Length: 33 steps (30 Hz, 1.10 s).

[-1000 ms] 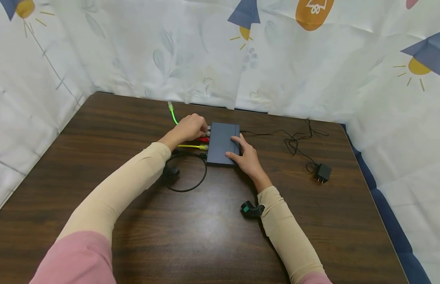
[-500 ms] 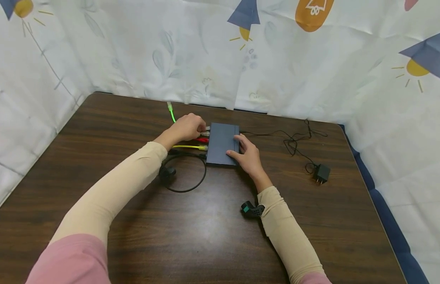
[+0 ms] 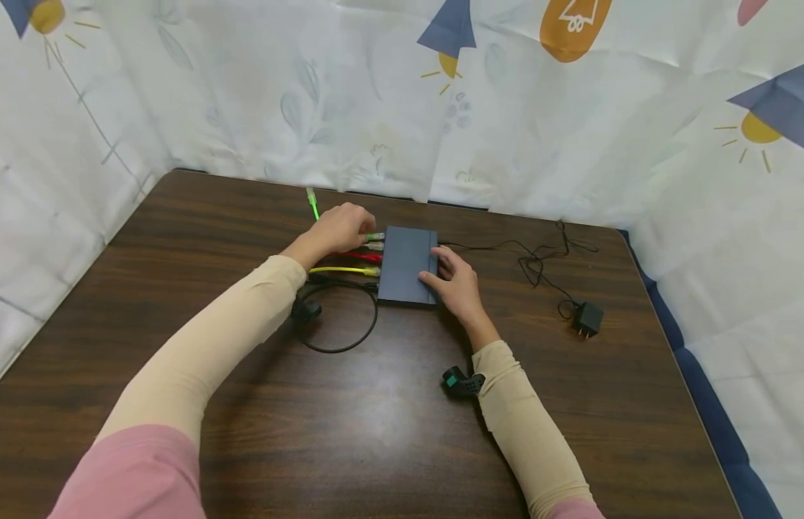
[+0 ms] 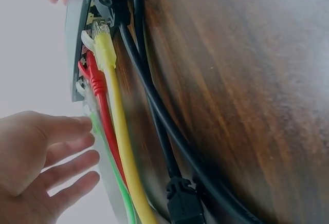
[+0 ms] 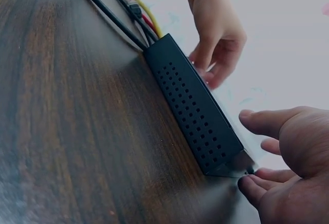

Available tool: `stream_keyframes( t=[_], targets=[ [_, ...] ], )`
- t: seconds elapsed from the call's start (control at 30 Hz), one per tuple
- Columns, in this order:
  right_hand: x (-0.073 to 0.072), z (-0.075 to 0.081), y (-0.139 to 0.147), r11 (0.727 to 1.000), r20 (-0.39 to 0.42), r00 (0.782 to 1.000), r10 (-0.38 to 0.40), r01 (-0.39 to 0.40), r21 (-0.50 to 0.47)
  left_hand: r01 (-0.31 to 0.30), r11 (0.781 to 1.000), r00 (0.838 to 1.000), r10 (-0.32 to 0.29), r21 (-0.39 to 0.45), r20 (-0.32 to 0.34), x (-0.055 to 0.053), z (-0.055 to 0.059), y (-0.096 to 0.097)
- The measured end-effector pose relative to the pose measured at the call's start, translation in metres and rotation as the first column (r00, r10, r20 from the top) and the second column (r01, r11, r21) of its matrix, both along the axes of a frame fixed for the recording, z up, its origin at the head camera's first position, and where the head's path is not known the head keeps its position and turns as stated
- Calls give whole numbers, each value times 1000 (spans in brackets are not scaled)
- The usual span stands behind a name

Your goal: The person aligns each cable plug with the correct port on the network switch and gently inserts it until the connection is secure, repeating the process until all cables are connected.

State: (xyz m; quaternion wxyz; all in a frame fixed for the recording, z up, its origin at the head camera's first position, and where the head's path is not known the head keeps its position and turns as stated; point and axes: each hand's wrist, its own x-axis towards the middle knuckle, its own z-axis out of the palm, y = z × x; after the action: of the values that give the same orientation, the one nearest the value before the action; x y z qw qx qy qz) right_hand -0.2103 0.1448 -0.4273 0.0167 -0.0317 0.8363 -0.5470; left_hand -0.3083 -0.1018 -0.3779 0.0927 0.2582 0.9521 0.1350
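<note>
where the table (image 3: 376,432) reaches toward twelve o'clock, a blue-grey box (image 3: 408,265) sits

while the right hand (image 3: 458,287) lies spread at its three, the left hand (image 3: 341,228) at ten is by a green plug (image 3: 376,236), whether pinching i cannot tell.

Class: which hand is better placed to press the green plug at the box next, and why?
Likely the left hand: it is beside the green plug, while the right hand is at the opposite side of the box.

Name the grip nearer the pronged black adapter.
Right. The right grip is at the box, on the side facing the adapter; the left grip is across the box, by the cable plugs.
</note>
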Motion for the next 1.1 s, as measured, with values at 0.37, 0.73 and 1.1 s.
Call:
stream_keyframes(
  t=[0.37,0.73,1.1],
  targets=[
    [-3,2,-5,1000,-7,1000,-7,8,21,9,999,999,-7,-35,45,-10,-3,5],
    [-4,1,-9,999,-37,999,-21,23,37,12,999,1000,-11,-36,22,-14,-5,6],
    [-4,0,-11,997,-24,999,-30,32,68,6,1000,1000,-6,-22,23,-18,-8,8]
  ],
)
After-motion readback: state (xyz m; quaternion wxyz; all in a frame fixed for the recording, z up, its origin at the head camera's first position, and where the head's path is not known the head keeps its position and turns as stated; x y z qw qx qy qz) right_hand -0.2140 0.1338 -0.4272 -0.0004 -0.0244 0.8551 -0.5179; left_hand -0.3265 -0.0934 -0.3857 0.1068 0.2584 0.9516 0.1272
